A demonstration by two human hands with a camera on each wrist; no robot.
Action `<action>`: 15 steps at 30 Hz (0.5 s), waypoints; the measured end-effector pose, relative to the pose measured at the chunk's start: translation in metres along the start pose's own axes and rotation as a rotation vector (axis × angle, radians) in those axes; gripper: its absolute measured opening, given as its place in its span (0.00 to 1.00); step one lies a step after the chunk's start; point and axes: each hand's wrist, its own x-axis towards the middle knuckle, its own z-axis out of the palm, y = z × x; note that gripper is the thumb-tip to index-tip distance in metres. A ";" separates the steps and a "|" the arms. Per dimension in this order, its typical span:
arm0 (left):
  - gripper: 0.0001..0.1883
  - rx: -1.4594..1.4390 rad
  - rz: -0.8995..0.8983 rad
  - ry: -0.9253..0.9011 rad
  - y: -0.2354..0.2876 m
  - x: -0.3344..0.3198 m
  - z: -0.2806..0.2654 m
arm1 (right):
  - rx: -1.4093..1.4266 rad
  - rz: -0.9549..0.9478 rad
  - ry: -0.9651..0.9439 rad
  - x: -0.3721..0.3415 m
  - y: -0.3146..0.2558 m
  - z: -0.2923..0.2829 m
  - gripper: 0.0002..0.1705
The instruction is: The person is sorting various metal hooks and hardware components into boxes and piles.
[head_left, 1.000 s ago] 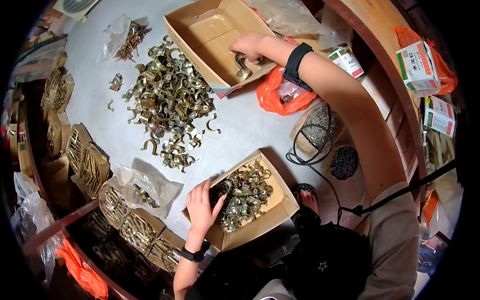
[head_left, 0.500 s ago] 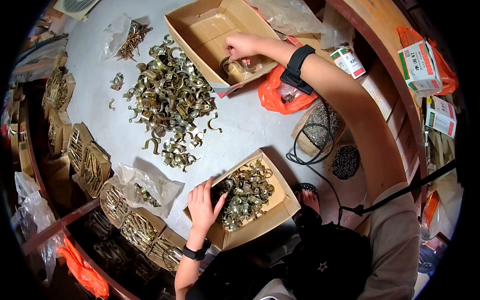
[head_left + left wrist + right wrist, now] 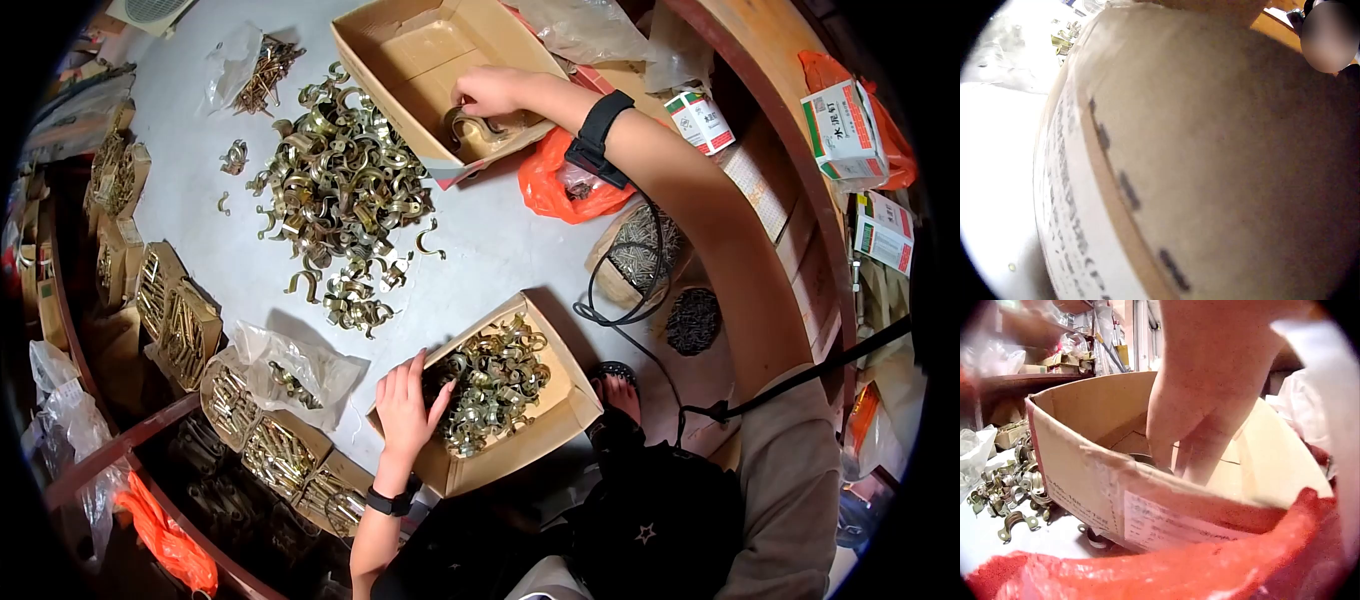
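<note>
My right hand reaches into the upper cardboard box, its fingers curled round a metal clamp near the box's lower corner. In the right wrist view the hand dips behind the box wall, which hides the fingertips. My left hand rests with straight fingers on the edge of the lower box, beside a heap of clamps. The left wrist view shows mostly cardboard. A large pile of clamps lies between the boxes on the left.
A red plastic bag sits beside the upper box, above a bag of nails and a black cable. Clear plastic and boxes of bolts line the lower left. Loose screws lie at the upper left.
My right hand has shifted slightly left and up inside the upper box, with the clamp moving along at its fingers. My left hand has stayed on the lower box.
</note>
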 end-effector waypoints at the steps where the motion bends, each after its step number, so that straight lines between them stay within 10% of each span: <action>1: 0.31 -0.005 0.003 0.003 0.000 0.000 0.000 | 0.003 -0.003 -0.001 -0.001 -0.006 -0.003 0.14; 15: 0.30 0.047 0.013 0.015 -0.003 -0.001 0.003 | -0.418 -0.096 0.004 -0.003 -0.020 -0.010 0.10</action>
